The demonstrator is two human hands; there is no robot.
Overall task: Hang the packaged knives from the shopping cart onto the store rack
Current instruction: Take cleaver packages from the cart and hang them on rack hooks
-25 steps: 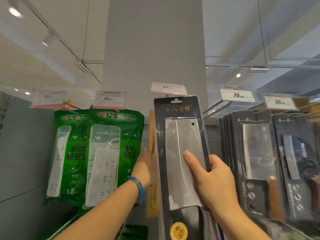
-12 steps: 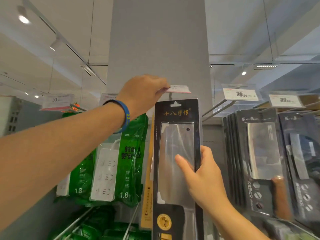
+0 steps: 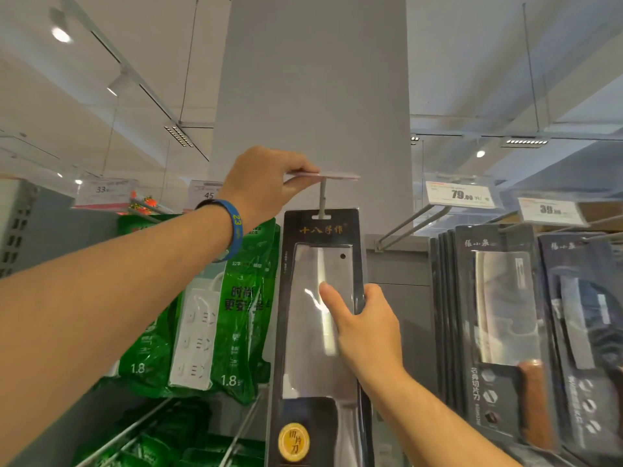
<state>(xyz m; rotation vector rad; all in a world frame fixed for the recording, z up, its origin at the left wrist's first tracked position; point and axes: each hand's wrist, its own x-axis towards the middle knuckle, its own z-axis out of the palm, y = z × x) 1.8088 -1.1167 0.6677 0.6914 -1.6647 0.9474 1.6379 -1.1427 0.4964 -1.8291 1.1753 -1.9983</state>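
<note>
Black-card, clear-blister packaged cleaver (image 3: 303, 332) at centre, its hang slot at the grey peg hook (image 3: 323, 197). Right hand (image 3: 367, 328) clamps the right edge, thumb across the blister. Left hand (image 3: 266, 183) pinches the pink price flap (image 3: 337, 176) upward. Likely stiff, blade-heavy and slick; a mid-edge hold suits it.

1. Black cleaver package (image 3: 303, 348): gold "十八子作" across its header; its round gold sticker (image 3: 294, 442) reads "切片刀".
2. Green power-strip packs (image 3: 247, 318): "公牛" above, "1.8" near the bottom.
3. Far-left price tag (image 3: 102, 192), "33"; next price tag (image 3: 205, 193), "45".
4. Right-hand price tag (image 3: 460, 195), "79.00"; far-right price tag (image 3: 549, 210), "39".
5. Blue wristband (image 3: 237, 227): "23".
6. Neighbouring knife pack (image 3: 499, 298): "张小泉" in its header.
</note>
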